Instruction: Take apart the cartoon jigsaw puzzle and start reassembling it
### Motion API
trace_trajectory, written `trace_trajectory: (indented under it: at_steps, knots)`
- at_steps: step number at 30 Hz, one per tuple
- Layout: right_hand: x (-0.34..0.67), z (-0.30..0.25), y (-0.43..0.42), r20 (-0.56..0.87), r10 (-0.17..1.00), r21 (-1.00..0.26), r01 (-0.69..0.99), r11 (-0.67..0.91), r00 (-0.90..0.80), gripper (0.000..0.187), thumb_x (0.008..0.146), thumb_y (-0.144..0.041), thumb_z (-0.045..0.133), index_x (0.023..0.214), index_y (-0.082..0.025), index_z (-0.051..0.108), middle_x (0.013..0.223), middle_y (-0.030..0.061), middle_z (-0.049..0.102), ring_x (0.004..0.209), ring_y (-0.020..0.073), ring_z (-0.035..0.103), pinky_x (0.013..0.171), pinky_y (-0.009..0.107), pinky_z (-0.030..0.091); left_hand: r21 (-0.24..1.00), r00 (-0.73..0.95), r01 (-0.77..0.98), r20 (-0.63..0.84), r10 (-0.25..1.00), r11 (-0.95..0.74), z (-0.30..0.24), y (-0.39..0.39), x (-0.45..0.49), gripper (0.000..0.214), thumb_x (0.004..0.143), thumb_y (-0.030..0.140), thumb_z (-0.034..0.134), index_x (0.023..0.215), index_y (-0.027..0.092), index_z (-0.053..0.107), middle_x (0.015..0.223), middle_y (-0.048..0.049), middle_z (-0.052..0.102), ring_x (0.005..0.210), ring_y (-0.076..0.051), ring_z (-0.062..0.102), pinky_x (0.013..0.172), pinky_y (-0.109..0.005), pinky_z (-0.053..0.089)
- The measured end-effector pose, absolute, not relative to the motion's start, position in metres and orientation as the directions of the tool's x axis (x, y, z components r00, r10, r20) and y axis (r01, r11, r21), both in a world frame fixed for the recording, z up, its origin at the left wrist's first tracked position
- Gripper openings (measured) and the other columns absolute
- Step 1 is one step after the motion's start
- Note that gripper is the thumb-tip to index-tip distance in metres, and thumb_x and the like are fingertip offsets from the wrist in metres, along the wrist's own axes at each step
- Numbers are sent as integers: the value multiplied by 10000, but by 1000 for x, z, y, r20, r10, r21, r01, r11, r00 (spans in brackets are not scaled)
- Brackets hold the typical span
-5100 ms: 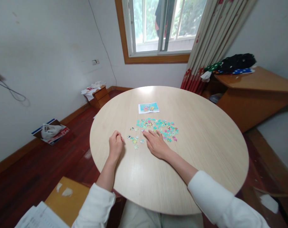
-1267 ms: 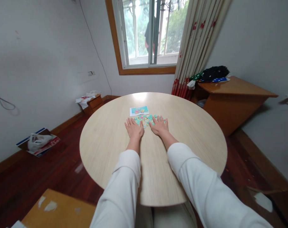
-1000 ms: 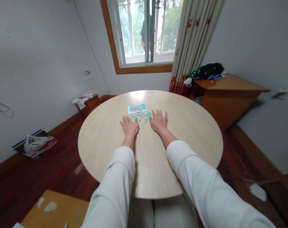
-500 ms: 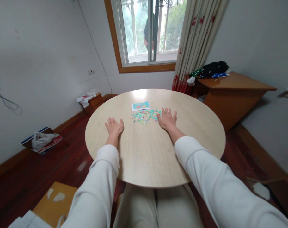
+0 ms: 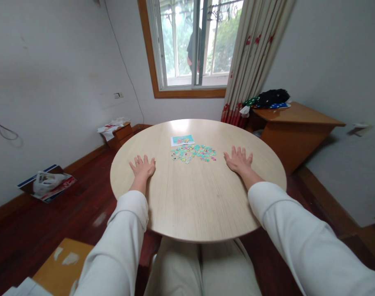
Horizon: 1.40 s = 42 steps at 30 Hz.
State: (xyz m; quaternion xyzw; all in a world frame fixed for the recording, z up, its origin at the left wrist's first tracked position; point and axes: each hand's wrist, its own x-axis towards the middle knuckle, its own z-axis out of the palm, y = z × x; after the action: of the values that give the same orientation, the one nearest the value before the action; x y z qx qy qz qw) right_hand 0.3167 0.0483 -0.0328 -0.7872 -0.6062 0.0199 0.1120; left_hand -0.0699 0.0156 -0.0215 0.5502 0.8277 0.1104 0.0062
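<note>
My left hand [image 5: 143, 166] lies palm down on the left part of the round wooden table [image 5: 193, 197], fingers spread and holding nothing. On the right part, my right hand [image 5: 238, 159] also rests flat with its fingers apart. Between the two hands is a loose spread of small jigsaw puzzle pieces [image 5: 193, 153], mostly turquoise with some yellow and pink. Neither hand touches the pieces; the right one is nearer to them. Just behind the pieces lies a picture card [image 5: 182, 140] with a turquoise print and a white edge.
Behind the table are a window [image 5: 193, 45] and a patterned curtain [image 5: 252, 61]. A brown desk [image 5: 295, 119] with dark cloth [image 5: 273, 98] on it stands at the right. A plastic bag [image 5: 48, 182] lies on the floor at the left, and a wooden stool [image 5: 60, 263] stands at lower left.
My right hand has moved right, away from the puzzle pieces, which now show fully. My left hand sits slightly further left. The view has shifted a little.
</note>
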Motion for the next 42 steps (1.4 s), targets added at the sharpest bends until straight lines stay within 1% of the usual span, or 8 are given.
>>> trace_trajectory:
  at_steps: [10, 14, 17, 21, 25, 31, 38, 42]
  knots:
    - [315, -30, 46, 32, 962, -196, 945, -261, 273, 694, 923, -574, 113, 1504, -195, 104, 1573, 118, 87, 1441, 274, 19, 1110, 578, -6, 213, -345, 921, 62, 937, 326, -20, 18, -31, 689, 906, 538, 146, 1468, 157, 267, 1546, -163, 159, 1431, -316, 120, 1129, -566, 4]
    - [304, -30, 47, 26, 966, -231, 942, -245, 258, 706, 919, -588, 116, 1503, -192, 117, 1572, 117, 92, 1439, 288, 23, 1107, 591, 11, 257, -290, 932, 107, 951, 255, -22, 23, -6, 668, 922, 500, 174, 1444, 105, 307, 1520, -194, 240, 1415, -327, 191, 1127, -573, 47]
    - [278, -32, 46, 69, 983, -234, 961, -147, 167, 698, 926, -574, 127, 1502, -181, 118, 1570, 122, 96, 1439, 280, 32, 1114, 578, 19, 279, -183, 953, 227, 957, 116, -24, 25, 7, 551, 935, 372, 252, 1368, 69, 410, 1394, -224, 448, 1328, -311, 371, 1113, -533, 179]
    - [229, -32, 37, 199, 980, -204, 977, 57, -15, 627, 953, -484, 195, 1497, -175, 155, 1565, 115, 135, 1438, 257, 79, 1134, 524, 31, 306, -46, 951, 278, 959, -43, -25, 28, 15, 359, 899, 232, 362, 1108, 125, 633, 1141, -173, 629, 1132, -252, 547, 1008, -381, 376]
    - [196, -28, 22, 241, 951, -180, 953, 242, -195, 558, 959, -421, 269, 1465, -186, 281, 1544, 130, 218, 1430, 256, 139, 1134, 513, 47, 337, -12, 937, 301, 954, -94, -28, 33, 17, 275, 856, 225, 463, 975, 179, 707, 1092, -111, 657, 1059, -208, 577, 949, -298, 420]
    - [192, -21, 12, 264, 877, -180, 873, 453, -401, 384, 939, -316, 392, 1282, -246, 547, 1514, 109, 308, 1408, 243, 225, 1115, 506, 129, 373, -80, 927, 309, 948, -43, -33, 40, 16, 269, 836, 206, 501, 993, 183, 718, 1082, -112, 665, 1056, -232, 580, 940, -334, 425]
    - [192, -20, 8, 238, 870, -265, 833, 486, -432, 375, 926, -295, 422, 1268, -231, 562, 1484, 108, 367, 1379, 237, 297, 1092, 491, 204, 542, -67, 835, 266, 962, -92, -36, 44, 8, 246, 799, 137, 542, 952, 210, 719, 1034, -56, 693, 978, -185, 623, 930, -315, 447]
    - [194, -22, 11, 243, 885, -315, 831, 458, -396, 363, 910, -270, 447, 1241, -222, 589, 1438, 116, 434, 1344, 222, 354, 1086, 459, 220, 579, -61, 809, 261, 963, -106, -39, 46, 7, 265, 784, 110, 558, 985, 199, 707, 1018, -50, 706, 910, -161, 644, 918, -299, 457]
